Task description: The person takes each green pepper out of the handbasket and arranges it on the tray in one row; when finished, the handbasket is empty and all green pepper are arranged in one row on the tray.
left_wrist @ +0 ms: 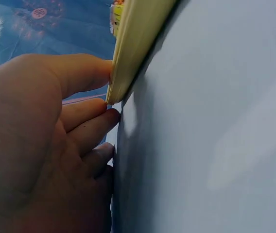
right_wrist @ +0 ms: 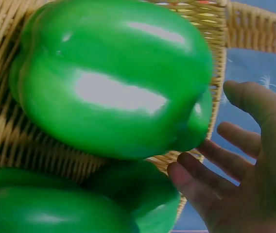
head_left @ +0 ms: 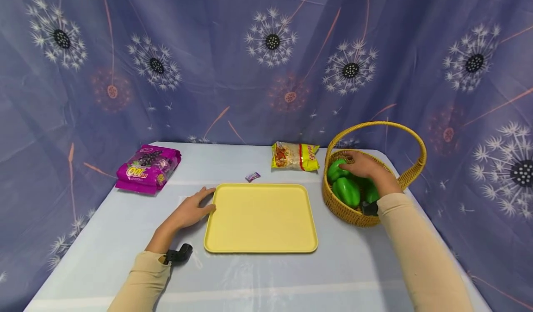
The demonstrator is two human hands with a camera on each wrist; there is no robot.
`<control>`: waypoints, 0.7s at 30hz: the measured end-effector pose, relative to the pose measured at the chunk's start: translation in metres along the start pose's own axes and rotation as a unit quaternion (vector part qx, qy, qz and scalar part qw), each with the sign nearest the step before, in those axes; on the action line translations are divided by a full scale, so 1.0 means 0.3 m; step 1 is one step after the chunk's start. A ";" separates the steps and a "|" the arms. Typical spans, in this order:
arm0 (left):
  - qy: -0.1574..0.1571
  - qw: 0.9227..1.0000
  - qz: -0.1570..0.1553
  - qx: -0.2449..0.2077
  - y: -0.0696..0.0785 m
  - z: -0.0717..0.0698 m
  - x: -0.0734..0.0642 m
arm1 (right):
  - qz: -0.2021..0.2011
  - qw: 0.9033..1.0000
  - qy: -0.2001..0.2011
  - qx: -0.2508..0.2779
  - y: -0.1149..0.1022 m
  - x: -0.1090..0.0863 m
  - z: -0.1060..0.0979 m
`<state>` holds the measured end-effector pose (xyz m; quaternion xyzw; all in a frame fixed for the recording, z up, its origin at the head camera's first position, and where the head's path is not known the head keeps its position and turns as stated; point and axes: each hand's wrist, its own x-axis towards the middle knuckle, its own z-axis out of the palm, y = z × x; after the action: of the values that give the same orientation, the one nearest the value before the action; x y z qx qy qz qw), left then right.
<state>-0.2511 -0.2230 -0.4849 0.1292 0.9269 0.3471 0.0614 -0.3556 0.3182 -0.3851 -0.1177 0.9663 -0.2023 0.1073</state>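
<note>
My left hand [head_left: 193,212] rests at the left edge of a yellow rectangular tray [head_left: 260,217]. In the left wrist view, its thumb and forefinger touch the rim of the tray [left_wrist: 135,41], with the fingers fairly straight. Over at the right, my right hand [head_left: 364,166] reaches into a wicker basket [head_left: 341,210] with a tall arched handle. Inside lie several shiny green bell peppers [head_left: 347,191]. The right wrist view shows a large green pepper [right_wrist: 118,58] beside my spread fingers, which do not wrap around it. Other peppers are partly hidden under my right hand and wrist.
A purple candy bag [head_left: 147,168] lies at the table's back left. Behind the tray is a small purple wrapped candy [head_left: 252,177]. A yellow food packet [head_left: 294,156] lies near the back edge, left of the basket. A blue dandelion-patterned curtain [head_left: 216,62] surrounds the table.
</note>
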 end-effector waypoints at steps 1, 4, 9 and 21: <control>0.001 1.000 0.001 -0.002 -0.002 0.000 -0.003 | -0.002 1.000 0.001 -0.003 0.003 0.003 0.006; -0.002 1.000 0.003 -0.009 -0.006 -0.001 -0.012 | -0.004 1.000 0.004 -0.013 0.009 0.007 0.016; -0.003 1.000 -0.004 -0.021 -0.007 -0.007 -0.018 | -0.004 1.000 0.004 -0.011 0.011 0.009 0.023; 0.009 1.000 -0.001 -0.024 -0.019 0.013 -0.006 | 0.013 1.000 0.007 0.010 0.002 0.016 0.026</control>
<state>-0.2498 -0.2252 -0.4916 0.1231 0.9188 0.3708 0.0564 -0.3584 0.3146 -0.3931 -0.1023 0.9663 -0.2117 0.1048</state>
